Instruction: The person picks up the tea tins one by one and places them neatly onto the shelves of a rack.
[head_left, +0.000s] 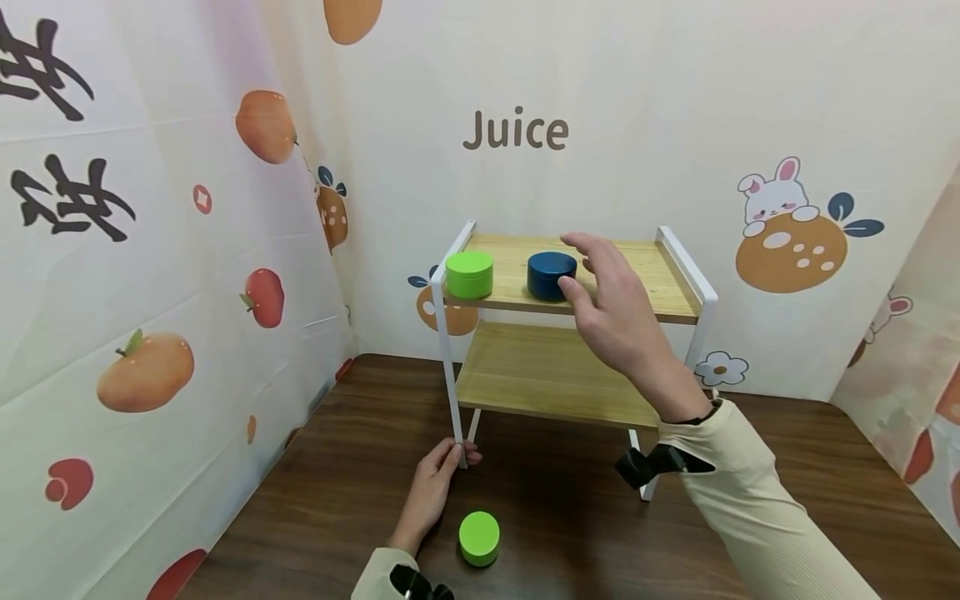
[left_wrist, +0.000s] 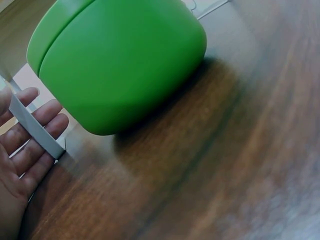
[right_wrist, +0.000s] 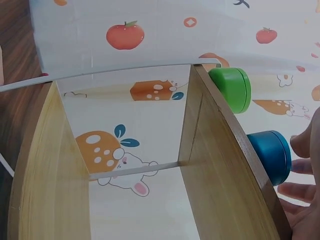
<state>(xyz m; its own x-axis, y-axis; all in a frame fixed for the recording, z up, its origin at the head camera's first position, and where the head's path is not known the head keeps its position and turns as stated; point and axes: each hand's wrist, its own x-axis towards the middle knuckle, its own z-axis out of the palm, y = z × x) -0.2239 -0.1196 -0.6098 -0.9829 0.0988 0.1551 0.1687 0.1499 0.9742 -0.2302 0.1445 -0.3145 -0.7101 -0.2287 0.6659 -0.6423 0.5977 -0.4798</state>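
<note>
Blue tin [head_left: 551, 277] stands upright near the front edge of the wooden rack's [head_left: 558, 371] upper board [head_left: 652, 267], just right of centre in the head view. Beside it the right hand [head_left: 618, 321] has thumb and fingers spread apart, the thumb at the tin's right edge; whether it touches, I cannot tell. Left hand [head_left: 435, 475], lower centre, holds the white front leg [head_left: 451, 379] near its foot, between thumb and fingers.

The blue tin's smooth round wall looks stiff, probably thin metal: light unless filled, which cannot be seen, and likely a little slippery. Thumb and fingers on opposite sides, below the lid seam visible in the right wrist view, seem the safest hold; lifting by the lid alone might pull it off. It would sooner dent than break. One green tin [head_left: 469, 276] at the board's left end and a second green tin [head_left: 479, 539] on the table [head_left: 315, 517], bottom centre, should handle alike. The leg looks slim and rigid, so a light pinch should steady it.
</note>
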